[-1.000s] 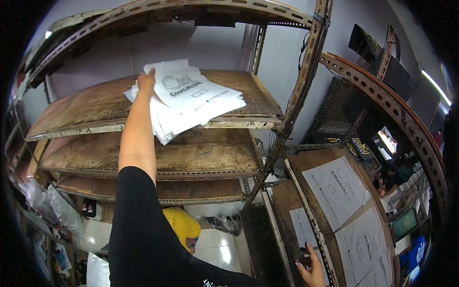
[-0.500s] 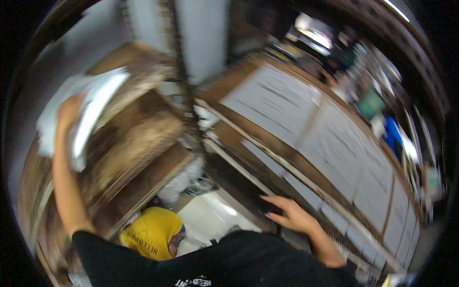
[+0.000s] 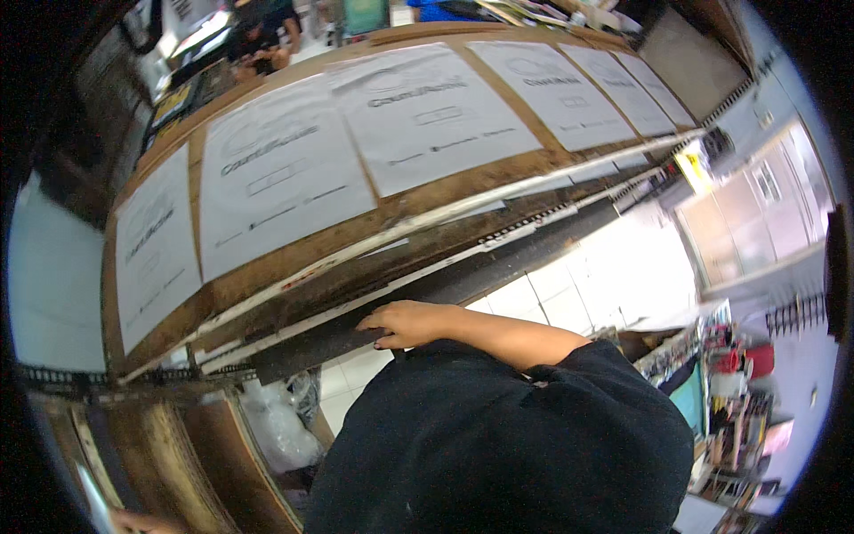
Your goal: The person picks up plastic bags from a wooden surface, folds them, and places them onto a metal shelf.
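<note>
Centre of frame: your right hand (image 3: 405,322) lies flat, fingers pressed together, on the dark rail (image 3: 356,334) below the wooden board (image 3: 294,258) carrying white printed sheets (image 3: 276,169). Lower left: your left hand (image 3: 133,522), state indiscernible.

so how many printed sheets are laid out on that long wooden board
6, in a row: far left, next, middle, then and far right; more may be hidden.

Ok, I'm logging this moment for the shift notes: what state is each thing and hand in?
Right hand: flat, palm down on the table's dark edge rail.
Left hand: barely in view at the lower edge, state unclear.
Printed sheets: lying flat in a row on the long wooden table.
</note>
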Action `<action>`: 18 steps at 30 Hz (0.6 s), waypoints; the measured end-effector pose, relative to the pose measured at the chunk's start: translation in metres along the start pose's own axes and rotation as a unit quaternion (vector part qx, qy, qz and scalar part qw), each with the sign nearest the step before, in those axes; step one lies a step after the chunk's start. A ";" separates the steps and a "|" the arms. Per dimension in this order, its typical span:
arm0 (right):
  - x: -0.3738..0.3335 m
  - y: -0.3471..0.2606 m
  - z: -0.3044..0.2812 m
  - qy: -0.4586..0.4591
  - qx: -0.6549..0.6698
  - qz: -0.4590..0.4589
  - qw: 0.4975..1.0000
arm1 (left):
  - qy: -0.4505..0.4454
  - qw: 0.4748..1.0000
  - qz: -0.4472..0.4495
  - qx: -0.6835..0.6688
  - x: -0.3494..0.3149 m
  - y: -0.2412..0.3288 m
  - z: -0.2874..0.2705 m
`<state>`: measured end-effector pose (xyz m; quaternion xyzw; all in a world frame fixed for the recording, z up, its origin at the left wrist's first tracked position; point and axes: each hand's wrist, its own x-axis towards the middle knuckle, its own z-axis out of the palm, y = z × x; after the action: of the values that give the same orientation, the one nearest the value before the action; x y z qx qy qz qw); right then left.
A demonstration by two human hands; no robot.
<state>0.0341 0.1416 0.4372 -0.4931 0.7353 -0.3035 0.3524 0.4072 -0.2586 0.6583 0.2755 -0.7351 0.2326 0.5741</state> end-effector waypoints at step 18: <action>-0.327 0.273 0.102 0.375 0.138 0.381 0.834 | -0.715 0.168 0.356 -0.578 -0.173 0.672 0.003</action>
<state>0.0642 0.5284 0.2342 0.0317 0.8914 -0.4047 0.2018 -0.0139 0.2600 0.4723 -0.3805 -0.7664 -0.3784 -0.3530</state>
